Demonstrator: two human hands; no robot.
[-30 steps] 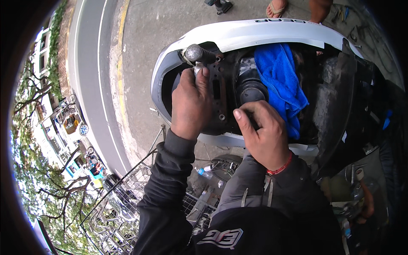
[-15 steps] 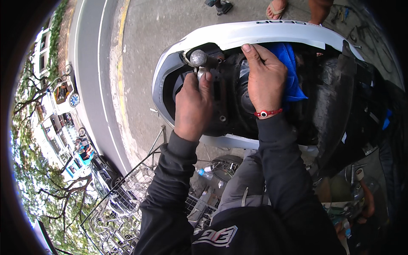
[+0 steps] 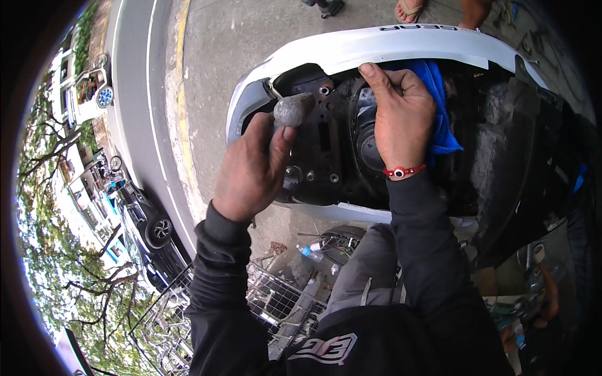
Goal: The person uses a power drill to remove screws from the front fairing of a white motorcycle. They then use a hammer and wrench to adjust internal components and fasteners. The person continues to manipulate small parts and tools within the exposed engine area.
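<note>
A white scooter body [image 3: 351, 50] with its black inner compartment [image 3: 326, 156] open lies in front of me. My left hand [image 3: 251, 169] holds a small rounded grey part [image 3: 293, 109] between thumb and fingertips, just above the compartment's left end. My right hand [image 3: 398, 119], with a red band at the wrist, presses a blue cloth [image 3: 439, 119] against the inside, under the white rim. Both sleeves are dark.
Grey pavement and a road with a yellow and a white line run at the left. Parked cars [image 3: 147, 219] and trees stand beyond. A wire rack [image 3: 276, 301] and a plastic bottle [image 3: 310, 252] lie below. Another person's sandalled foot [image 3: 411, 9] is at the top.
My right hand moved from the compartment's near side up to the blue cloth under the white rim. My left hand lifted the grey part away from the compartment's left end.
</note>
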